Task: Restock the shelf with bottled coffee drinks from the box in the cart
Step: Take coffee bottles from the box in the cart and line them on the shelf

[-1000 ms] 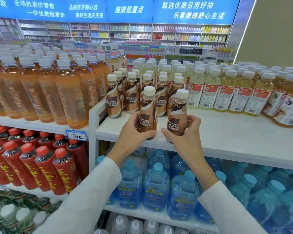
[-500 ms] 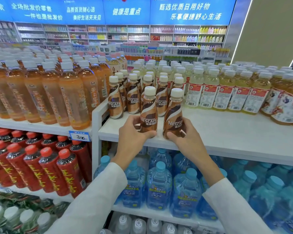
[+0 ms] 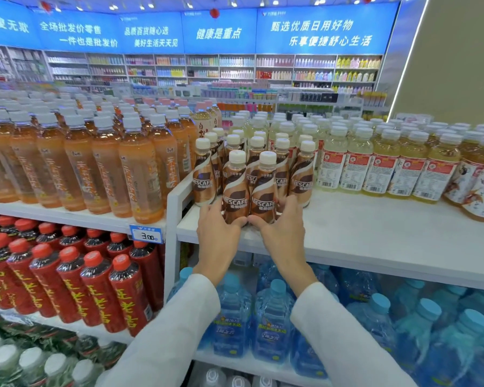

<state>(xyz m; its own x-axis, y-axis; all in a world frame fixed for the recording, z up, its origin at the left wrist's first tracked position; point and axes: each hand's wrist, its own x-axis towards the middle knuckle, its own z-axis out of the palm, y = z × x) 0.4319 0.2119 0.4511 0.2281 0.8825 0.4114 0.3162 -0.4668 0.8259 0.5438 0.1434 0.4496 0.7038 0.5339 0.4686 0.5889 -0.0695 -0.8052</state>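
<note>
Left front coffee bottle point(image 3: 235, 191): base covered by the left hand point(image 3: 218, 236) wrapped round it.
Right front coffee bottle point(image 3: 264, 191): base covered by the right hand point(image 3: 284, 233) gripping it.
Fingertips: out of sight behind both bottles.
Rear coffee bottles point(image 3: 302, 174): largely hidden by the front pair.
Far wall shelves point(image 3: 235, 68): goods too small to identify.
Orange drink bottles point(image 3: 0, 163): row cut by the left edge.
Sleeves point(image 3: 179, 331): cut by the bottom edge.
</note>
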